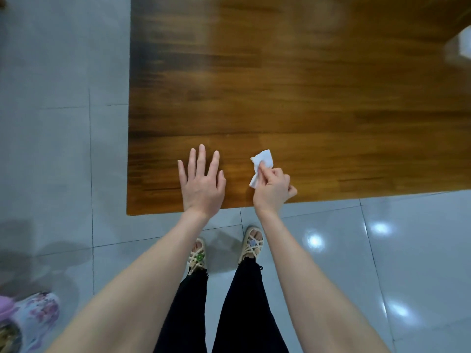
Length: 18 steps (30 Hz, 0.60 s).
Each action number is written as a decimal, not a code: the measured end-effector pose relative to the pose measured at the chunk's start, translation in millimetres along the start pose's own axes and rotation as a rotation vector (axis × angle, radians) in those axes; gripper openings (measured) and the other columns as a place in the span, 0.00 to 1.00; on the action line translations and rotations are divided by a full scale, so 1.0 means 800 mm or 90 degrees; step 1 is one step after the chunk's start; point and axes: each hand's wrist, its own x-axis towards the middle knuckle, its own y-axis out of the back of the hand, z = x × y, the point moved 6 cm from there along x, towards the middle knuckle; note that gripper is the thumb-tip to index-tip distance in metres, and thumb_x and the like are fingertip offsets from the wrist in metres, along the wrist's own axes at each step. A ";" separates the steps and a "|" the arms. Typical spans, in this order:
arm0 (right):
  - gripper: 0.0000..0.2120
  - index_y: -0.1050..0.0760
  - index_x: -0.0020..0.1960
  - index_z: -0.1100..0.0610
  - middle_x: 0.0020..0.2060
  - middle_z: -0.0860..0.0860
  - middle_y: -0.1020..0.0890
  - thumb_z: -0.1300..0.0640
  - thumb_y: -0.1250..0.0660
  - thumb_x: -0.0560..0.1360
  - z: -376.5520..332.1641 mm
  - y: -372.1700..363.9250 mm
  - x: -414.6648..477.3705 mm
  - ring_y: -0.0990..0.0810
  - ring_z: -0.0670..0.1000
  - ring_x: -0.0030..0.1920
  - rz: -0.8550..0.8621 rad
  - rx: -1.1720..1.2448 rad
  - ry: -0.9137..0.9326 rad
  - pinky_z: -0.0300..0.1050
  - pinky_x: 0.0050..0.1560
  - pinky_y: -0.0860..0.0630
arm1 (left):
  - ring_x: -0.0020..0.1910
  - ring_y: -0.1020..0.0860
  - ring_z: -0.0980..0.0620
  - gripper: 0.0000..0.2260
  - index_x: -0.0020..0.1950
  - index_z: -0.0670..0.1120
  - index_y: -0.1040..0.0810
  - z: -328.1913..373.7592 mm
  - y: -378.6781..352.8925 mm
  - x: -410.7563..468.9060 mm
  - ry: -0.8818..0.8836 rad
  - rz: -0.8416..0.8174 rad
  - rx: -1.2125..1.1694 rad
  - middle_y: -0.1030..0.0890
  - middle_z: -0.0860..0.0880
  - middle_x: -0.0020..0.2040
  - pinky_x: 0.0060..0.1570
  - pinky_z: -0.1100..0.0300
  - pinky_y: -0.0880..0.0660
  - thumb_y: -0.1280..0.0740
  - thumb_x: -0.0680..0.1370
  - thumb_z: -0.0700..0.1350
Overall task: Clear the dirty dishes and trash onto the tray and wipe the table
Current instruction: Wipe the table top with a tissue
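Note:
A brown wooden table (293,85) fills the upper part of the head view. My left hand (201,183) lies flat on it near the front edge, fingers straight and spread. To its right, my right hand (274,191) pinches a crumpled white tissue (262,164) against the tabletop, with the fingers curled. No dishes or tray show on the visible tabletop.
The table's left edge and front edge border a grey tiled floor (63,123). My feet in sandals (251,244) stand just under the front edge. A floral-patterned object (33,319) sits on the floor at the bottom left. Something white (465,44) shows at the right edge.

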 end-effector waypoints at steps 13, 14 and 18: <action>0.11 0.19 0.59 0.50 0.45 0.47 0.23 0.56 0.37 0.79 0.079 0.085 0.127 0.30 0.51 0.52 0.050 0.016 -0.081 0.43 0.49 0.50 | 0.77 0.47 0.44 0.24 0.75 0.51 0.35 0.068 -0.028 0.010 0.021 0.008 0.010 0.41 0.44 0.78 0.74 0.46 0.60 0.50 0.81 0.55; 0.11 0.19 0.59 0.50 0.44 0.46 0.24 0.56 0.37 0.79 0.076 0.083 0.127 0.29 0.51 0.52 0.042 0.029 -0.077 0.42 0.47 0.51 | 0.77 0.47 0.43 0.24 0.75 0.50 0.35 0.076 -0.027 0.013 0.032 0.014 0.004 0.40 0.44 0.78 0.74 0.46 0.60 0.50 0.81 0.55; 0.11 0.19 0.58 0.52 0.45 0.49 0.20 0.56 0.35 0.78 0.061 0.071 0.117 0.28 0.52 0.51 -0.024 0.029 0.041 0.42 0.50 0.49 | 0.77 0.47 0.43 0.24 0.76 0.51 0.36 0.131 -0.039 0.031 0.030 0.010 0.005 0.41 0.43 0.78 0.74 0.45 0.59 0.50 0.81 0.55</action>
